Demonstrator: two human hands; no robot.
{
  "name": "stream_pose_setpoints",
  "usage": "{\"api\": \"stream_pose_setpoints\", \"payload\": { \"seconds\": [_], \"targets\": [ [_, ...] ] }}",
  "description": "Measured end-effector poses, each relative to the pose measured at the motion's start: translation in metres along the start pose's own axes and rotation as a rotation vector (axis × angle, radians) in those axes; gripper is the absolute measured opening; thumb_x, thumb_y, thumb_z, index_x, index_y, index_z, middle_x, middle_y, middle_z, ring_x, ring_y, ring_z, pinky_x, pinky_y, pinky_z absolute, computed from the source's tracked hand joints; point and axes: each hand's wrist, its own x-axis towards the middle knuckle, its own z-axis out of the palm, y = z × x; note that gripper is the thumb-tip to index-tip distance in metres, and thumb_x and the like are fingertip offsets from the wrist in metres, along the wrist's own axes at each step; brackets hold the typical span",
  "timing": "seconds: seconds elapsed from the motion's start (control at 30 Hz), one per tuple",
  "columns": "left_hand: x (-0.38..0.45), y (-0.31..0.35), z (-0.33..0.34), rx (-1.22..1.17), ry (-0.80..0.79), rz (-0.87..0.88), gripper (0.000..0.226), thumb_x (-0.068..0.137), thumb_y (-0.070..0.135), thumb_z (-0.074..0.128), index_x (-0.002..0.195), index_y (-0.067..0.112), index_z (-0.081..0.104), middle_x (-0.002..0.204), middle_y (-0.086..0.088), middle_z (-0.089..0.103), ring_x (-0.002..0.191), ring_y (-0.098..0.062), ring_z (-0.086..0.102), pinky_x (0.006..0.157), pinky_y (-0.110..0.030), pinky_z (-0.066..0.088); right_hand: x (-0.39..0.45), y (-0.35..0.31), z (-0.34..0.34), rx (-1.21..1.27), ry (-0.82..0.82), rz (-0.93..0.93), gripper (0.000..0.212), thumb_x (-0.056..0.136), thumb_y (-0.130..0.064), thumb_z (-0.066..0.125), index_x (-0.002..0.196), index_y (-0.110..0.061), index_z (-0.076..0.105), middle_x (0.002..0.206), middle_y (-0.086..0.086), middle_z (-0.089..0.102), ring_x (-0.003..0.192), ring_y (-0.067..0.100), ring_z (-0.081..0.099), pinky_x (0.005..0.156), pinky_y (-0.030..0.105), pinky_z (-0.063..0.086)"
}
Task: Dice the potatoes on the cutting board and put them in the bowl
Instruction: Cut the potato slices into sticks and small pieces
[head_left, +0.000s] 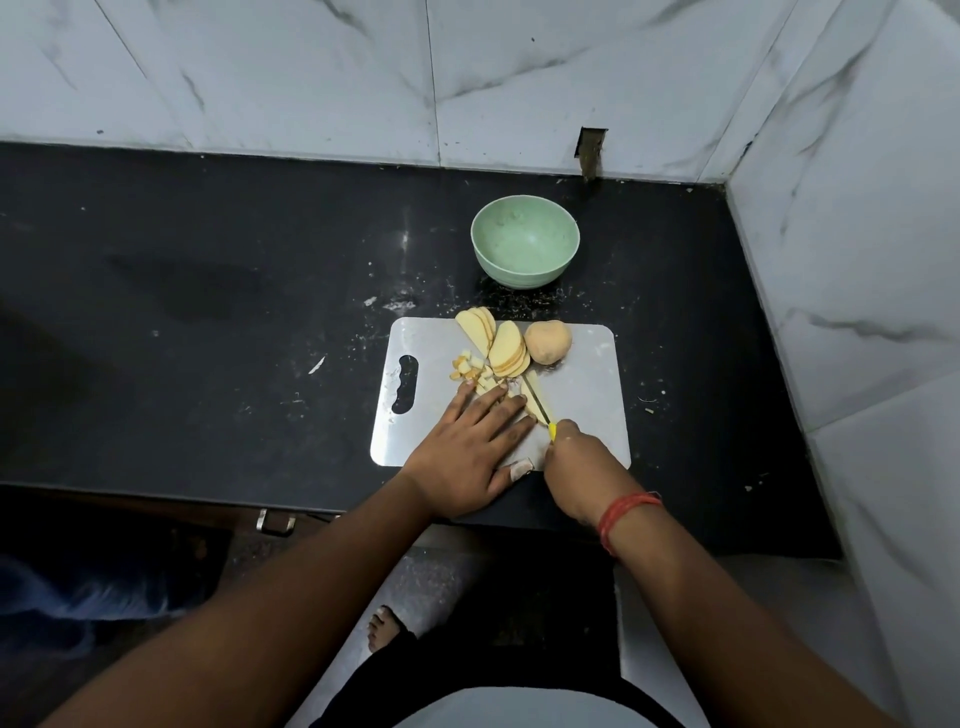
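Knife (537, 404) down on the board (582, 415), yellow handle gripped in the right hand (574, 457), blade lying across pale potato strips (531, 395). Left hand (467, 447) flat, fingers straight and spread, pressing those strips just beside the blade. Small dice (464, 365) sit past the fingertips, toward the board's handle slot. Two fans of slices (506, 351) lean at the far edge, and a whole potato (548, 341) rests just right of them. Green bowl (524, 248) waits beyond the board on the dark counter (208, 312), nothing in it.
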Motion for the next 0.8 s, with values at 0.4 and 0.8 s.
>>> {"api": "stream_pose_setpoints", "payload": {
  "seconds": [0.4,0.8],
  "targets": [
    [0.002,-0.002,-0.001,-0.017,-0.006,-0.005,0.060,0.107,0.055,0.033,0.152,0.019,0.049,0.157,-0.009,0.045,0.150,-0.034,0.032,0.122,-0.060,0.019,0.005,0.003,0.005,-0.025,-0.013,0.010,0.033,0.094,-0.002,0.037,0.127,0.000,0.037,0.114,0.023,0.061,0.103,0.037,0.061,0.072,0.031,0.039],
    [0.002,-0.002,0.001,0.009,-0.019,-0.025,0.056,0.106,0.053,0.040,0.153,0.024,0.047,0.159,-0.006,0.044,0.151,-0.031,0.031,0.123,-0.061,0.017,0.012,0.006,0.004,-0.090,-0.091,-0.034,0.030,0.098,-0.006,0.039,0.127,0.001,0.037,0.113,0.021,0.061,0.099,0.033,0.061,0.060,0.026,0.035]
  ]
}}
